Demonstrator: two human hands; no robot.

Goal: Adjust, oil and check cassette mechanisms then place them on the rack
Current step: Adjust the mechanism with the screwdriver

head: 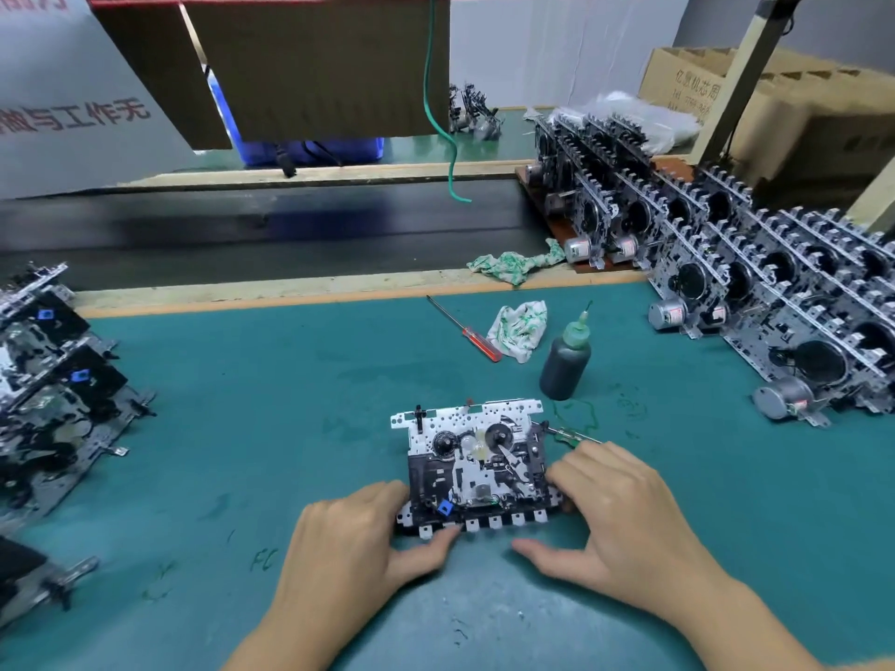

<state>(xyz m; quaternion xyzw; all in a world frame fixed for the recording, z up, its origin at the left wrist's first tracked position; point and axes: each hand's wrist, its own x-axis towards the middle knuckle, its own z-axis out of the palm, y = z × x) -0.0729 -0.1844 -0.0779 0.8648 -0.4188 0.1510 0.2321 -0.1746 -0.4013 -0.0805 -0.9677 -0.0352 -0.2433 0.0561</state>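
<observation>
A cassette mechanism (477,469) lies flat on the green mat (242,404) in the lower middle of the frame, its perforated white metal plate at the far side, two black reel hubs below that, dark plastic and small silver parts in the middle, a small blue piece near its lower left and a row of square metal tabs along the near edge. The left hand (348,540) grips its lower left corner, fingers curled at the side and thumb against the tab row; the right hand (615,510) grips its right side, fingers bent onto the edge, thumb stretched out on the mat just below the tabs. A green-handled tool (569,435) pokes out just beyond the right fingers. Above right of the mechanism stands a dark oil bottle (565,363) with a green nozzle, beside a crumpled cloth (518,329) and a red-handled screwdriver (465,329). Bare mat spreads wide to the left of the mechanism and in front of it. Rows of finished mechanisms (755,268) stand packed along the right side, and more mechanisms (53,380) are stacked at the left edge. Past the mat's orange edge runs a dark belt (266,234), with a second cloth (513,263) on its near rim. Cardboard sheets (315,65) hang at the top, a green wire (438,113) dangles beside them, and a cardboard box (799,109) sits in the upper right.
</observation>
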